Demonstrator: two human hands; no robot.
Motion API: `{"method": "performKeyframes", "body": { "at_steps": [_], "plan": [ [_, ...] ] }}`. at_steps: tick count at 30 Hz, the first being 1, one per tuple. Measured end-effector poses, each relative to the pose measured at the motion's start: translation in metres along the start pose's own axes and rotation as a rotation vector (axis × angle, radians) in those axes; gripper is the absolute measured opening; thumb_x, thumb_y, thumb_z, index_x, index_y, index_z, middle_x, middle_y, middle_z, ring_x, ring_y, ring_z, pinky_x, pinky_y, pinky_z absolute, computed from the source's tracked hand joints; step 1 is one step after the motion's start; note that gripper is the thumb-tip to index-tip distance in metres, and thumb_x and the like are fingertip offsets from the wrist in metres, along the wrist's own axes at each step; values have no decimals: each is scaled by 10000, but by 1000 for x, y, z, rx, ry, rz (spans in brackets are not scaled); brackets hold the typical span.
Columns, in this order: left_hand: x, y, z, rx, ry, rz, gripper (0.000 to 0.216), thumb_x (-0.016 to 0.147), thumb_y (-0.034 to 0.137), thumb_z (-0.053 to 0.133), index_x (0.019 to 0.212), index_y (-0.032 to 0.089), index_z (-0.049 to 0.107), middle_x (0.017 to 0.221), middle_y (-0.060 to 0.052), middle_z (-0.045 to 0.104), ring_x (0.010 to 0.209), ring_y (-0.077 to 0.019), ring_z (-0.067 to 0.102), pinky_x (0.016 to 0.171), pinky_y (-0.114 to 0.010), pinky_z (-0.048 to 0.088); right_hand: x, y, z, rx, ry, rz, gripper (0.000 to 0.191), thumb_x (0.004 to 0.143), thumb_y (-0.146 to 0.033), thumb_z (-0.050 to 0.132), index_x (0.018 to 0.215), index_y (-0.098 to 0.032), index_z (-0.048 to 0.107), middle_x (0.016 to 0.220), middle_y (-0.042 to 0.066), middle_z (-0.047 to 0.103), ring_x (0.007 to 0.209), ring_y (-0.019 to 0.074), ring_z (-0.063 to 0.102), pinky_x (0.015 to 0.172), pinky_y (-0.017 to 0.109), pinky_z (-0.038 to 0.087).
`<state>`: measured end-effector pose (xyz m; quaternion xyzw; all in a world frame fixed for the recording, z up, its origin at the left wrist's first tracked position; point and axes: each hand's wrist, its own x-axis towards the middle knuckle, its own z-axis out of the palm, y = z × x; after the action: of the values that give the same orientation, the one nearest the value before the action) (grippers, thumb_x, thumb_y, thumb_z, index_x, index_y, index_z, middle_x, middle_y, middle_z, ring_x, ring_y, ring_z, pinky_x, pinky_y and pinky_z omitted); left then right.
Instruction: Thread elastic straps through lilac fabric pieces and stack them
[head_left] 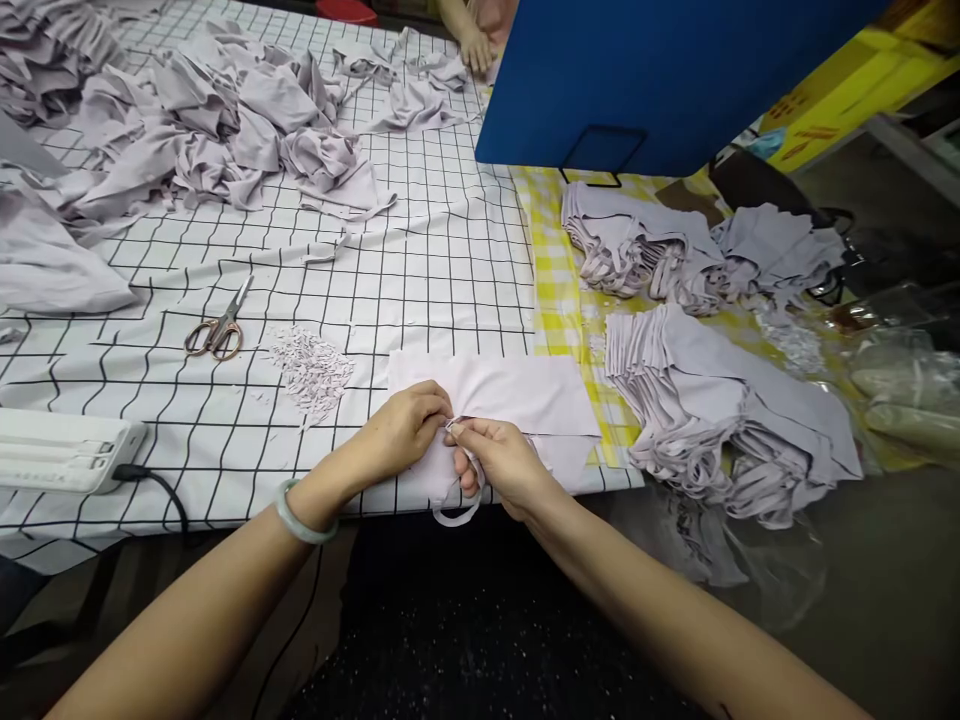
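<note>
Hands (411, 428) (506, 462): two; held cloth loop (456, 521): one; scissors (223, 326): one

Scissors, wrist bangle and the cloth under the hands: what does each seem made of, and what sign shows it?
Scissors: blades probably metal, by their grey sheen; the coppery loops could be metal or coated plastic.
Bangle: smooth, pale green, slightly glossy; perhaps polished stone, though glass or plastic is possible.
Cloth: matte, pale lilac fabric, by its soft creases; fibre can't be told.
</note>
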<state>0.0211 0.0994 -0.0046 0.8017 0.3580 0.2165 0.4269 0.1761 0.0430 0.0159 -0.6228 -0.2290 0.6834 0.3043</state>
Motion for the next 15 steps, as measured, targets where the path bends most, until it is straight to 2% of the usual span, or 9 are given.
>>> {"method": "performKeyframes", "body": {
  "at_steps": [10,13,15],
  "plan": [
    [-2,-2,3,23,38,30,236,905,88,442,853,150,664,950,-78,673,871,-167,642,803,-311,531,2,-6,-3,186,127,28,143,848,-202,611,729,-126,630,491,-28,547,369,78,470,383,204,435],
    [-1,1,0,39,54,68,222,910,119,458,864,153,673,968,-86,692,884,-169,654,819,-314,543,-6,-4,-7,209,66,57,173,887,-272,612,804,-123,645,546,-8,594,418,92,521,446,227,479],
    [1,2,-1,91,78,130,239,925,148,450,957,149,687,1063,-108,700,979,-186,657,893,-341,538,-19,3,-12,210,-2,35,230,902,-361,620,875,-136,660,624,16,647,510,113,586,552,261,529]
  ]
}}
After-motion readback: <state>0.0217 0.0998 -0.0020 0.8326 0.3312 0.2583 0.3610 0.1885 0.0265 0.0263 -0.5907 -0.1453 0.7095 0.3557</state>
